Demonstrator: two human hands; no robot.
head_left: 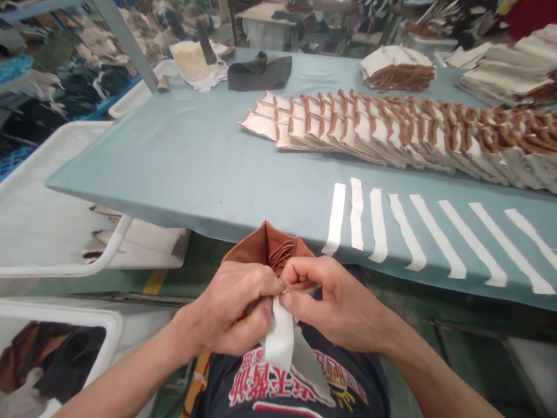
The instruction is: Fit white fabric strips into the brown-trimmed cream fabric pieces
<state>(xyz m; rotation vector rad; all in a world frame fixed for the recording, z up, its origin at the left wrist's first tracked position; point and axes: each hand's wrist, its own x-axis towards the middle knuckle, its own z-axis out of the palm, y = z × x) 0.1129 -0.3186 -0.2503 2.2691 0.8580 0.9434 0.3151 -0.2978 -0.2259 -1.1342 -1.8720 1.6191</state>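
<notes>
Below the table's front edge, my left hand (232,310) and my right hand (328,302) meet over a brown leather piece (261,244). Both pinch it together with a white tape strip (281,339) that hangs down over my dark printed shirt. My left thumb and right thumb touch at the strip's top end. The leather piece points up between my hands, with folded brown edges showing at its middle.
Several white tape strips (378,226) stick along the front edge of the blue-grey table (174,162). A long overlapping row of brown-and-white leather pieces (391,128) lies behind them, with more stacks (398,68) at the back. White bins (47,209) stand at the left.
</notes>
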